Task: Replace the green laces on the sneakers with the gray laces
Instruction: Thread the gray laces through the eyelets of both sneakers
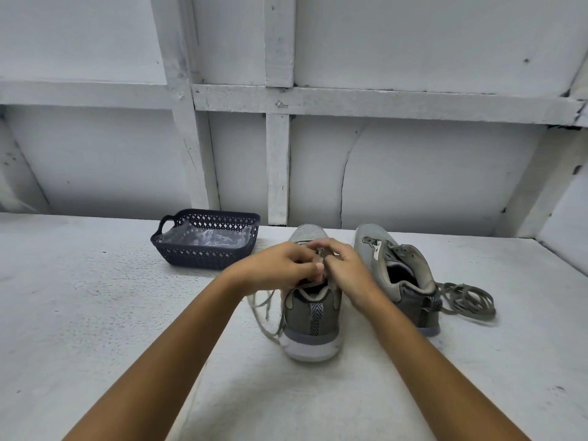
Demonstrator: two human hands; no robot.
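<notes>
Two grey-green sneakers stand on the white table with their heels toward me. Over the lacing area of the left sneaker (310, 316), my left hand (280, 265) and my right hand (345, 268) meet with curled fingers, pinching its pale grey lace (265, 316). The lace's loose ends trail down the shoe's left side onto the table. The right sneaker (401, 275) has no lace in its eyelets and its tongue is pulled open. A loose pile of greenish lace (467, 300) lies just right of its heel.
A dark plastic basket (206, 256) with clear plastic wrap inside sits at the back left of the table (95, 313). A white panelled wall rises right behind the shoes.
</notes>
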